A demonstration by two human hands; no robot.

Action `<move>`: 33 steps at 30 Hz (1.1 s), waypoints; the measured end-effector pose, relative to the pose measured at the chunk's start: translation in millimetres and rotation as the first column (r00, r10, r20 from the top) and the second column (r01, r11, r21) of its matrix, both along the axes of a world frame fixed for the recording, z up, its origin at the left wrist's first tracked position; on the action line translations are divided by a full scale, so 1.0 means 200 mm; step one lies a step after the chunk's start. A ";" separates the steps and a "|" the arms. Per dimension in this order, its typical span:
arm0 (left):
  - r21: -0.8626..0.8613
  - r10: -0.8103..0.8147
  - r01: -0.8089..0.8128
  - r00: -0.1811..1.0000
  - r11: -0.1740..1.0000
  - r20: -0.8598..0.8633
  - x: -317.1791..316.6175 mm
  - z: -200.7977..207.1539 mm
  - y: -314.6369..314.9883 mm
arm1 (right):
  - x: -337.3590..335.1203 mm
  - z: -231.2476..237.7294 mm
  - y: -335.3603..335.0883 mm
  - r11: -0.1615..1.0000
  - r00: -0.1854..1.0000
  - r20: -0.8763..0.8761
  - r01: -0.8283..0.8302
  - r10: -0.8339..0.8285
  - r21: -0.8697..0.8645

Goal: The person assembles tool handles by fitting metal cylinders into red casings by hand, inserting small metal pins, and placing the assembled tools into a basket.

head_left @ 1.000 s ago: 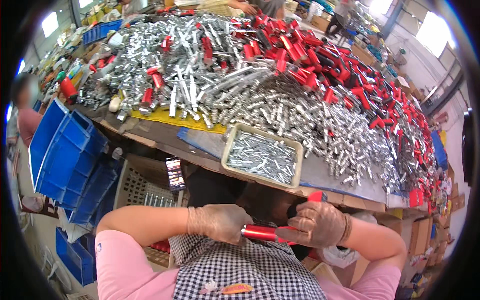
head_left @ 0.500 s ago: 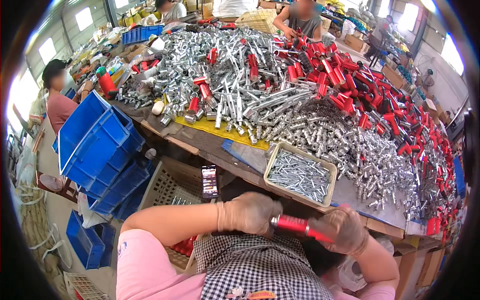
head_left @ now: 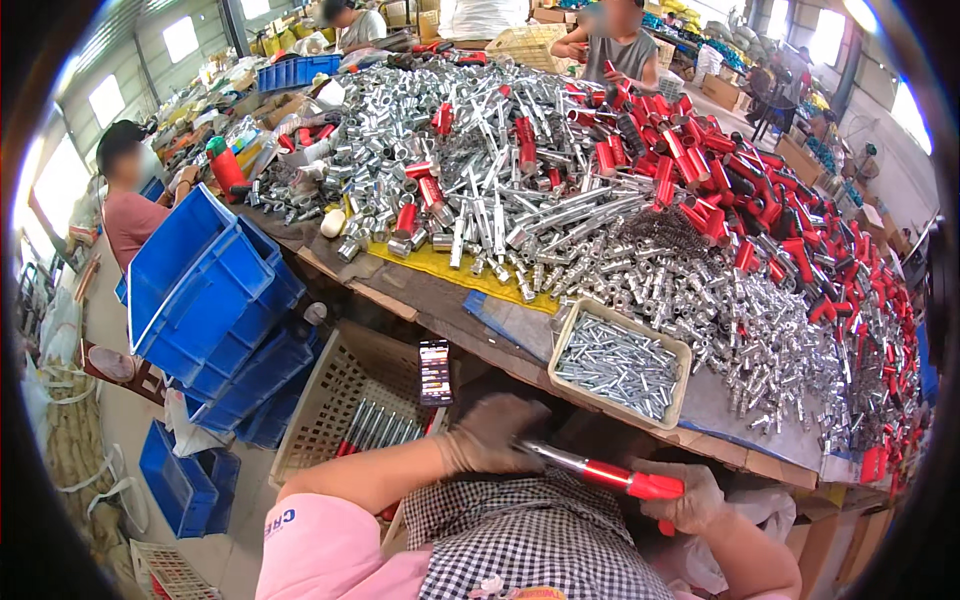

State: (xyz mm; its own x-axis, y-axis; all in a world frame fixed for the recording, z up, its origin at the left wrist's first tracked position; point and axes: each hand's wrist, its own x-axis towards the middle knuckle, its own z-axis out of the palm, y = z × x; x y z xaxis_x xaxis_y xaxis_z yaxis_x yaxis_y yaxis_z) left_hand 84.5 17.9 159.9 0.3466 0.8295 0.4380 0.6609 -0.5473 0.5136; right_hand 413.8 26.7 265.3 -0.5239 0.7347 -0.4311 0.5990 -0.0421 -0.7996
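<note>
A tool with a red handle and a long silver shaft (head_left: 575,462) lies slantwise in front of my checked apron. My right hand (head_left: 690,497), in a thin stained glove, is closed around its red end. A second red piece pokes out below those fingers; whether it belongs to the tool I cannot tell. At the silver end is my left hand (head_left: 492,437), gloved too, with fingers smeared by motion. The shaft's tip meets this hand, but a grip cannot be made out. Beyond the hands, a cream tray (head_left: 683,397) full of short silver pins rests on the table edge.
Silver metal fittings (head_left: 590,255) and red handles (head_left: 700,170) are heaped across the table. A perforated crate (head_left: 300,432) holding red-handled shafts stands by my left arm, with a phone (head_left: 435,372) at its edge. Blue bins (head_left: 200,300) are stacked left. Several people are around the table.
More silver shaft now shows between my hands, and they are further apart. My left hand has moved away from the red handle. The view has shifted slightly, showing more of the crate.
</note>
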 end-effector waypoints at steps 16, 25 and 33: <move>-0.299 0.454 -0.890 0.436 0.344 -0.777 -0.70 -0.97 0.17 | 0.03 -0.30 -0.12 0.909 0.926 -0.117 0.319 -0.359 -0.268; -0.213 0.498 -0.898 0.396 0.385 -0.771 -0.79 -1.09 0.13 | -0.01 -0.29 -0.10 0.931 0.954 -0.072 0.267 -0.292 -0.249; -0.745 0.381 -0.106 0.901 0.659 0.209 -0.46 -0.36 -0.02 | -0.04 -0.10 0.04 0.609 0.873 0.139 -0.432 0.468 0.665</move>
State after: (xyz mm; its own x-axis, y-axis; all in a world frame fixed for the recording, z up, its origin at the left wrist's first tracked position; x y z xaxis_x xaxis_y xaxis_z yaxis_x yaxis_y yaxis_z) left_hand -6.8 13.3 87.3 0.0400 0.9627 -0.2677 0.4368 0.2241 0.8712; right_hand 405.5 34.4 245.3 -0.8725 0.4783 0.0998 0.3597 0.7670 -0.5313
